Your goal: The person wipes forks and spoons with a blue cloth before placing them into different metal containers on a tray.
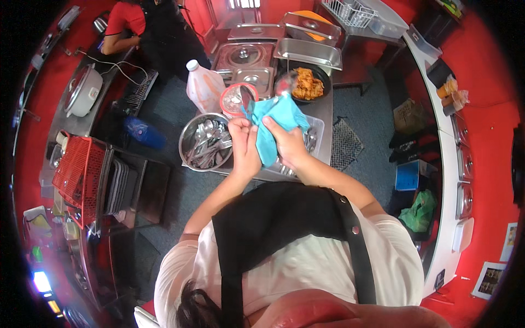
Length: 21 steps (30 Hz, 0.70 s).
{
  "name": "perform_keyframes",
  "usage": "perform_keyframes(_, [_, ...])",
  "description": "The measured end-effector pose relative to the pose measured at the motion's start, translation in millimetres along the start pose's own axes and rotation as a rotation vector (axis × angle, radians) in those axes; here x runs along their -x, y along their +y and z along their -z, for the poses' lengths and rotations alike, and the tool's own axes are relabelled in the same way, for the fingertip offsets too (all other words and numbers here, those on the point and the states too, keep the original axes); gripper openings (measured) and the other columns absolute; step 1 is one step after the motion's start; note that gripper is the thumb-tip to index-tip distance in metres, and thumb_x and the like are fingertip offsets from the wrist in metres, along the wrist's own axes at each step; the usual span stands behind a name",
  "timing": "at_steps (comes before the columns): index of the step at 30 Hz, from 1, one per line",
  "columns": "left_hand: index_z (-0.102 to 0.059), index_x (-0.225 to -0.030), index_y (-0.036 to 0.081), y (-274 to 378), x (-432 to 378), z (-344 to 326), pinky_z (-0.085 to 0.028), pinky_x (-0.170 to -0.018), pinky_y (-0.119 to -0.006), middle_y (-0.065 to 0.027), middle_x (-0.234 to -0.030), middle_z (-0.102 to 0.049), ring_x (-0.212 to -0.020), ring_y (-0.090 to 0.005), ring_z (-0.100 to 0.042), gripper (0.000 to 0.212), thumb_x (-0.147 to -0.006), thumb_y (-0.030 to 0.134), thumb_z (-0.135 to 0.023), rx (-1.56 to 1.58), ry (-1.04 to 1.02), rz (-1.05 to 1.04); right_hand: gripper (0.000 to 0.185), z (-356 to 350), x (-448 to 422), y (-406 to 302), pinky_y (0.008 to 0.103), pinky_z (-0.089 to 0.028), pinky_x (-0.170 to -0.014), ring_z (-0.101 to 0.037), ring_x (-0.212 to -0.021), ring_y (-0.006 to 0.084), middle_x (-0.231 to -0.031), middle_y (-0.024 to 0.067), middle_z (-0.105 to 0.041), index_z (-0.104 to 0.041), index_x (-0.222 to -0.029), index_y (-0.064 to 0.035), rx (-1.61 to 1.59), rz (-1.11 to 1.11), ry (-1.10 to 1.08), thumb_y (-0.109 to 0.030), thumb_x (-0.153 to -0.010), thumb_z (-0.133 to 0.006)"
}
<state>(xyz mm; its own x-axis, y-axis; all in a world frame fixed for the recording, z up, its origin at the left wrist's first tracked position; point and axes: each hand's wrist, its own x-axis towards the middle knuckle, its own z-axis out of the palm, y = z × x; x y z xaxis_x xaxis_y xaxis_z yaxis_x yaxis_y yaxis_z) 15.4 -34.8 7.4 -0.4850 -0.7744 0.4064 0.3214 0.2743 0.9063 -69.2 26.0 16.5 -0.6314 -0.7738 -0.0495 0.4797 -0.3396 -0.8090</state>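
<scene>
A light-blue cloth is bunched between my two hands above the metal table. My left hand has its fingers curled at the cloth's left edge. My right hand grips the cloth from the right, thumb on top. Just above my left fingers shows a dark spoon-shaped piece of cutlery; the cloth and fingers hide its lower end. Left of my hands, a round steel bowl holds many spoons and forks. Under my right hand, a clear plastic tray with more cutlery is partly covered.
Beyond my hands stand a plastic jug with a white cap, a red-rimmed tub, lidded steel food pans and a black pan of orange-brown food. A red basket sits left. Another person stands at the far left counter.
</scene>
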Motion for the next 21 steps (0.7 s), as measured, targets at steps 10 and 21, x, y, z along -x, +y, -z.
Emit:
perform_keyframes(10, [-0.025,-0.109,-0.001,19.7,-7.1,1.7,-0.04,-0.078,-0.028,-0.01,-0.088,-0.049,-0.081,-0.0159,-0.051,0.023,-0.092,-0.002,-0.04,-0.264,-0.23,-0.159,0.022,-2.7,-9.7,-24.8,0.0293,-0.05,-0.073,-0.061,-0.08,0.0124,-0.091,0.0027,-0.064,-0.06,-0.102,-0.005,-0.109,0.034,0.086,-0.014,-0.083,-0.068])
perform_keyframes(21, [-0.032,-0.108,-0.003,-6.5,21.0,30.1,-0.041,-0.069,-0.025,-0.0044,-0.091,-0.042,-0.077,-0.0105,-0.046,0.02,-0.092,0.002,-0.044,-0.398,-0.33,-0.041,0.019,65.9,-52.0,-64.5,0.0318,-0.047,-0.079,-0.062,-0.085,0.0192,-0.092,0.0075,-0.065,-0.065,-0.092,-0.0008,0.762,0.833,0.263,-0.012,-0.078,-0.071])
